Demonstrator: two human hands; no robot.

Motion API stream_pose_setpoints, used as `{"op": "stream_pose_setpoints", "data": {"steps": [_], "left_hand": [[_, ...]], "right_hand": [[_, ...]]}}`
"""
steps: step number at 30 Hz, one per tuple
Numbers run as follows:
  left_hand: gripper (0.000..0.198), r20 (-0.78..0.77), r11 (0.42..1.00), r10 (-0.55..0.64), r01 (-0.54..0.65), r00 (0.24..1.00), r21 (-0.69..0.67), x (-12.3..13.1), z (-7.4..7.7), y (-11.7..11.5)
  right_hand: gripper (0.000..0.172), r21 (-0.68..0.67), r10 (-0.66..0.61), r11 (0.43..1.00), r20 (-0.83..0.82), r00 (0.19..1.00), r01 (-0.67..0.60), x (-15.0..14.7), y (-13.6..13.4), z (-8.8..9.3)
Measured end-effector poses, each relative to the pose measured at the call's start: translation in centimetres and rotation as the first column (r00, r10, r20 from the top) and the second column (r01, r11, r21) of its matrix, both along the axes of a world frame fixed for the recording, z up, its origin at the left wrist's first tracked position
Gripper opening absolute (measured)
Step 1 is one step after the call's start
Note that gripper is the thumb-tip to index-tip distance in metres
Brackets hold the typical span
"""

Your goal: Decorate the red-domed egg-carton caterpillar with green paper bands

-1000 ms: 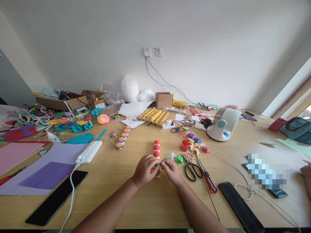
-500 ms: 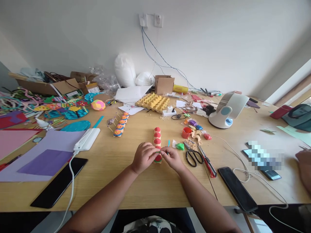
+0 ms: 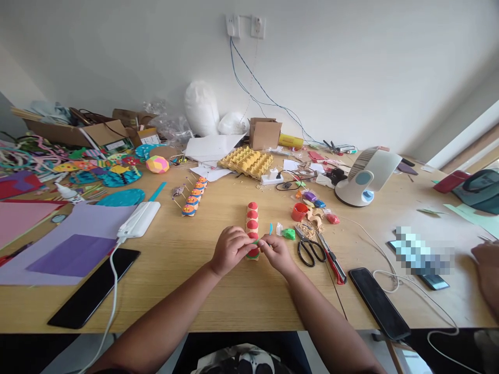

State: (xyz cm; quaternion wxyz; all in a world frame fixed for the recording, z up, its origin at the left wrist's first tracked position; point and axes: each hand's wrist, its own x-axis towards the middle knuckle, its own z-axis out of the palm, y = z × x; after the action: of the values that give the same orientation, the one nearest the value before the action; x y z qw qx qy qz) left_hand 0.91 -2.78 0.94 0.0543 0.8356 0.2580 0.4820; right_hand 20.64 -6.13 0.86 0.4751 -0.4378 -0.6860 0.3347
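Between the fingertips of my left hand (image 3: 233,250) and my right hand (image 3: 277,254) is a thin strip of green clay (image 3: 255,242), pinched at both ends. Right beneath it on the table stands an egg-carton row (image 3: 252,224) with several bumps topped in red, the nearest one edged in green. My fingers partly cover its near bumps. Just right of my right hand lie a lump of green clay in a wrapper (image 3: 288,234), a small blue tool (image 3: 271,228) and black-handled scissors (image 3: 311,251).
A red utility knife (image 3: 334,262) and a phone (image 3: 379,301) lie to the right, a red tub (image 3: 299,212) beyond. At left are a decorated carton caterpillar (image 3: 194,197), a white power bank (image 3: 139,219) and a black tablet-like slab (image 3: 93,288). Another person's hand (image 3: 487,259) is at far right.
My hands stay over the near end of the carton row, and the green strip shows more between my fingertips. The view has shifted slightly.
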Motion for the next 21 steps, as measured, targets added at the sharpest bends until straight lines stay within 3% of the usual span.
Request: {"op": "stream_pose_setpoints", "data": {"steps": [7, 14, 21], "left_hand": [[0.026, -0.004, 0.998, -0.028, 0.028, 1.000, -0.051, -0.05, -0.01, -0.10], [0.004, 0.002, 0.999, -0.011, 0.011, 1.000, -0.052, 0.34, -0.04, -0.20], [0.027, 0.017, 0.999, -0.015, 0.015, 1.000, -0.041, 0.46, 0.00, -0.20]], "right_hand": [[0.061, -0.008, 0.032, 0.999, 0.040, 0.999, -0.032, -0.13, -0.15, 0.05], [0.042, -0.006, -0.031, 0.999, -0.039, 0.999, 0.031, 0.09, 0.24, -0.39], [0.037, -0.084, -0.011, 0.997, -0.094, 0.996, 0.003, 0.21, 0.40, -0.70]]}}
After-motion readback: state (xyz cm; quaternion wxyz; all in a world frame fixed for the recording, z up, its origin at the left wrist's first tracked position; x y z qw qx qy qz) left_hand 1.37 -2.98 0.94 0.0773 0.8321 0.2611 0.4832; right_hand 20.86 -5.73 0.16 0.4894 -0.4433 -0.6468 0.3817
